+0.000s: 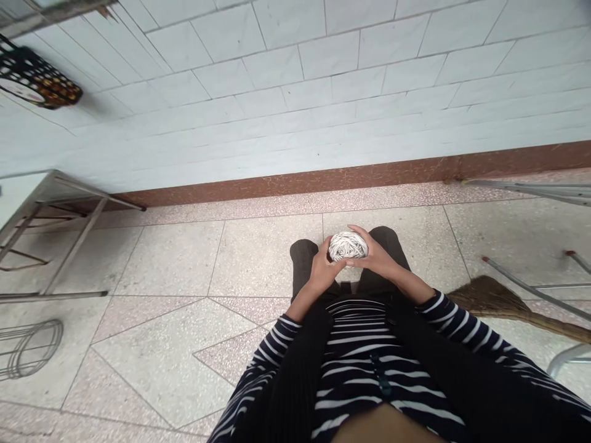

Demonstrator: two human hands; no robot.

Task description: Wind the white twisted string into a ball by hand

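A ball of white cord (348,246) is held above my lap, between my two hands. My left hand (325,264) curves around its left side, thumb along the lower edge. From the right, my right hand (373,251) wraps the ball, with fingers over the top and the thumb underneath. Both thumbs come close together below the ball. The far underside of the ball is hidden. My knees (385,240) in dark trousers are on either side beneath it.
To the left stand a metal-legged table (28,184) and a round wire rack (39,349). A patterned basket (37,77) hangs on the white tiled wall (277,98). On the right are a straw broom (489,295) and metal legs (521,280) on the speckled floor (175,258).
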